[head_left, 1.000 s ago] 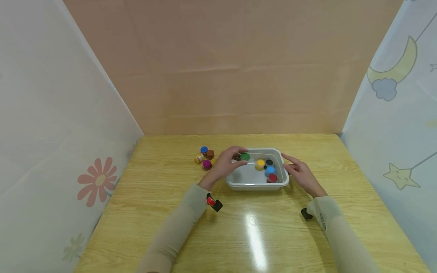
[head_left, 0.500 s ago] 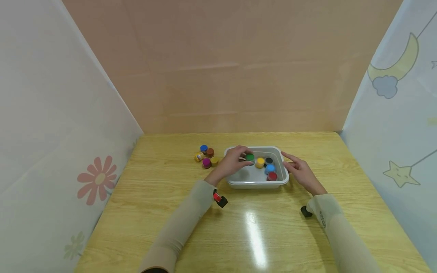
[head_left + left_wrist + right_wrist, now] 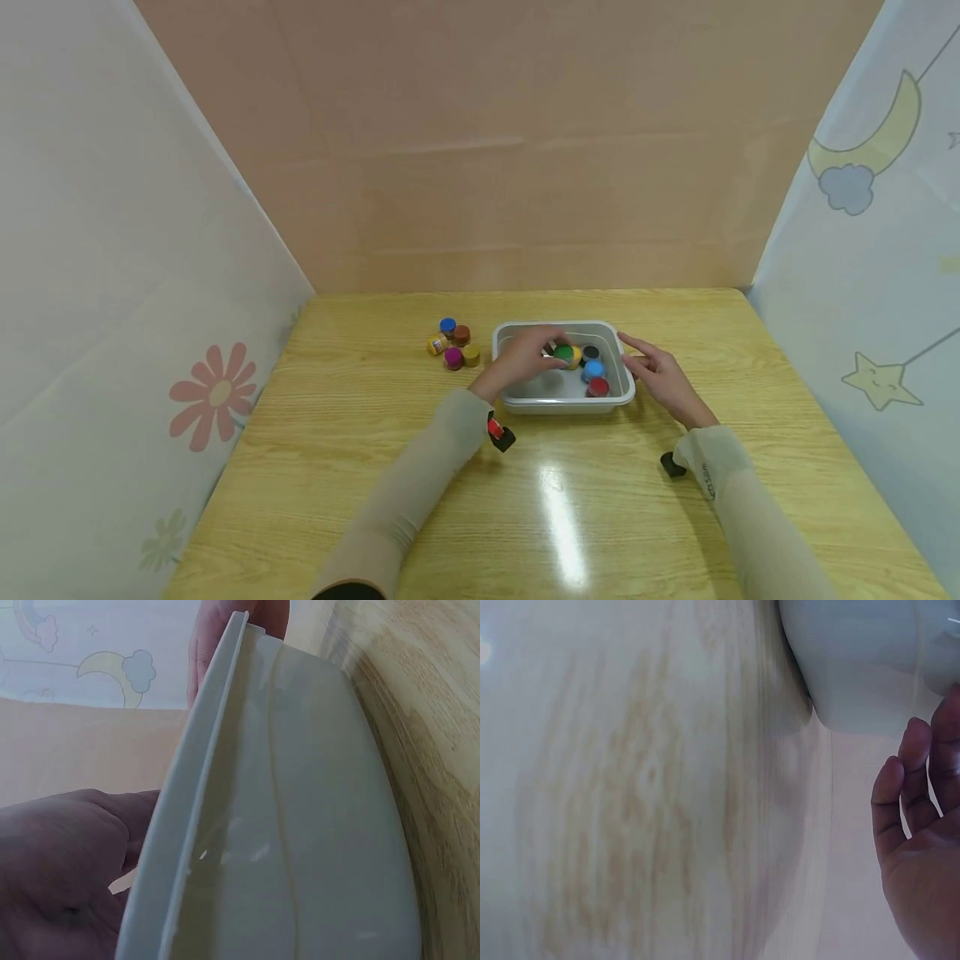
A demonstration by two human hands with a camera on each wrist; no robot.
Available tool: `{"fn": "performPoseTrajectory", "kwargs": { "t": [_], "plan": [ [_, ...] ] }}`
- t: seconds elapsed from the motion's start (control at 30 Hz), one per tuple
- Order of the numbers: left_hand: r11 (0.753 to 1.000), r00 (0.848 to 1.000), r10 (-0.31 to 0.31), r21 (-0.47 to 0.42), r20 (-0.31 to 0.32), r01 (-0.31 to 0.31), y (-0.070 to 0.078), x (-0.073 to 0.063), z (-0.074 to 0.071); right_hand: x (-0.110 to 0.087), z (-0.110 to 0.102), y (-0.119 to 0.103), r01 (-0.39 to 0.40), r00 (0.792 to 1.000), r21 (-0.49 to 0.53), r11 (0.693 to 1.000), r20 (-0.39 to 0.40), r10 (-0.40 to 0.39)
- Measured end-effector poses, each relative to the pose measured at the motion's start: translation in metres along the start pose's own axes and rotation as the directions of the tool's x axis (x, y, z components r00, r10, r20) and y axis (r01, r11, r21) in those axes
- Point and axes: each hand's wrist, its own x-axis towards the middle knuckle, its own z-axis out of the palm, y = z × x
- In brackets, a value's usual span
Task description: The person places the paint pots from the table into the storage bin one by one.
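My left hand reaches over the left side of a white plastic tray and pinches a small jar with a green lid between thumb and fingers. That jar is inside the tray, close against a yellow jar. Further right in the tray are a black-lidded jar, a light blue jar and a red-lidded jar. My right hand touches the tray's right rim with its fingers extended. In the left wrist view the tray wall hides the left fingertips and the green jar.
Left of the tray, on the wooden table, stand jars with blue, brown, purple and mustard lids. A yellow jar lies on its side among them. Printed panels flank the table.
My left hand has carried the green-lidded jar rightward across the tray and lower, up to the yellow jar. The right hand stays at the tray's right rim.
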Motion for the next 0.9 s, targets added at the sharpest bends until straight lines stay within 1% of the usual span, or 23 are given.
{"fn": "performPoseTrajectory", "kwargs": {
  "t": [0.17, 0.27, 0.4, 0.57, 0.73, 0.83, 0.9],
  "plan": [
    [0.998, 0.999, -0.009, 0.056, 0.035, 0.007, 0.001, 0.004, 0.004, 0.000, 0.000, 0.000, -0.001, 1.000, 0.000, 1.000, -0.003, 0.001],
    [0.995, 0.999, -0.003, 0.095, 0.052, -0.001, 0.003, 0.007, 0.006, 0.000, 0.000, 0.001, -0.003, 1.000, 0.000, 1.000, -0.006, 0.003],
    [0.990, 0.998, 0.016, 0.142, 0.056, -0.024, 0.004, 0.010, 0.012, 0.000, 0.000, 0.001, -0.006, 1.000, 0.003, 1.000, -0.008, 0.006],
    [0.984, 0.998, 0.028, 0.177, 0.055, -0.037, 0.001, 0.013, 0.022, 0.000, 0.000, 0.001, -0.016, 1.000, -0.001, 1.000, -0.008, 0.016],
    [0.982, 0.997, 0.029, 0.187, 0.065, -0.041, 0.001, 0.013, 0.027, 0.001, 0.000, 0.001, -0.008, 1.000, 0.004, 1.000, -0.004, 0.008],
    [0.982, 0.997, 0.022, 0.187, 0.068, -0.035, 0.002, 0.012, 0.028, 0.001, 0.000, 0.001, -0.003, 1.000, 0.011, 1.000, -0.001, 0.003],
    [0.984, 0.998, 0.008, 0.179, 0.067, -0.020, 0.002, 0.011, 0.029, 0.001, 0.000, 0.002, 0.000, 1.000, 0.017, 1.000, 0.000, 0.000]
  ]
}}
